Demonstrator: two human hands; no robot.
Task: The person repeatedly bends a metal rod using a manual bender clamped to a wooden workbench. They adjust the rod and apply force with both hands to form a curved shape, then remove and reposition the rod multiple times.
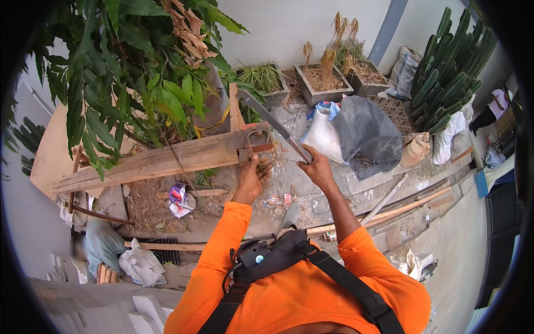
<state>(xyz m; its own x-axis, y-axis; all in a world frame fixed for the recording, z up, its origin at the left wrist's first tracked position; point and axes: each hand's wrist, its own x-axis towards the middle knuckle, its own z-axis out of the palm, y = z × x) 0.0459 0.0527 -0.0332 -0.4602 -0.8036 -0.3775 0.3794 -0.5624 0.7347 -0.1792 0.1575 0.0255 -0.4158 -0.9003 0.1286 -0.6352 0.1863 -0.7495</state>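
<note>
My right hand (pixel 317 166) is closed around the silver-grey handle of a machete (pixel 270 118). Its long dark blade slants up and to the left, past the end of a timber workbench beam (pixel 183 153). At that end of the beam is a bent metal bar (pixel 257 139), shaped like a loop, near a rusty block. My left hand (pixel 251 178) is just below the loop with its fingers curled. Whether it touches the loop or pinches something small cannot be made out.
Leafy branches (pixel 111 72) hang over the beam at the left. Beyond lie a white sack (pixel 324 133), a dark mesh sheet (pixel 370 131), planters (pixel 322 83) and a tall cactus (pixel 453 69). Timber strips (pixel 400 209) cross the ground at the right. Another person (pixel 495 106) is at the far right.
</note>
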